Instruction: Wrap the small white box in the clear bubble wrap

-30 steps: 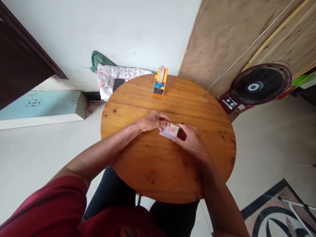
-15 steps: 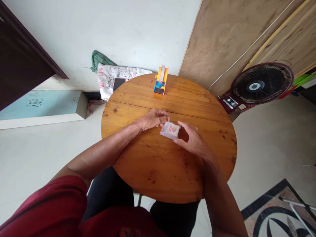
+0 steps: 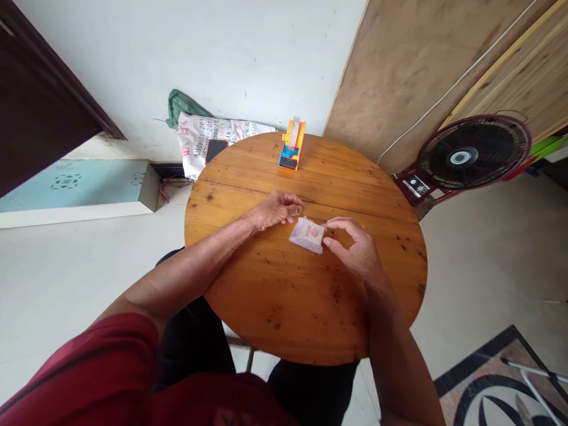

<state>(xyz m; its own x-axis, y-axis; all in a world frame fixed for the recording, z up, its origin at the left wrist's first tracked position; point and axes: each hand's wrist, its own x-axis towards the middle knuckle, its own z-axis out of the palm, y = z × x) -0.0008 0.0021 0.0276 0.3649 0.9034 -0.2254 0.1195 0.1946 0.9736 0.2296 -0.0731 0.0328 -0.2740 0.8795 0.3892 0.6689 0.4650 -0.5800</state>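
Observation:
A small box [image 3: 308, 234], pale with red print and wrapped in translucent, wrinkled film, lies on the round wooden table [image 3: 275, 296]. Just beyond its upper left corner is my left hand [image 3: 280, 209], fingers curled and thumb pressed to them in a pinch; anything between the fingertips is too small to make out. To the right of the box, my right hand [image 3: 352, 244] is open, with thumb and index finger apart and their tips close to its right edge. An orange and blue tape dispenser [image 3: 291, 145] stands near the table's far edge.
A fan [image 3: 464, 157] stands by the table's right edge. Behind the far left edge lie a printed white sack [image 3: 193, 142], a dark flat object [image 3: 216, 149] and a green bag [image 3: 184, 106]. A pale blue box-like block [image 3: 75, 183] sits on the floor to the left.
My right hand has drawn back slightly from the box to the right. My left hand stays pinched at the box's far left side. The view has shifted a little.

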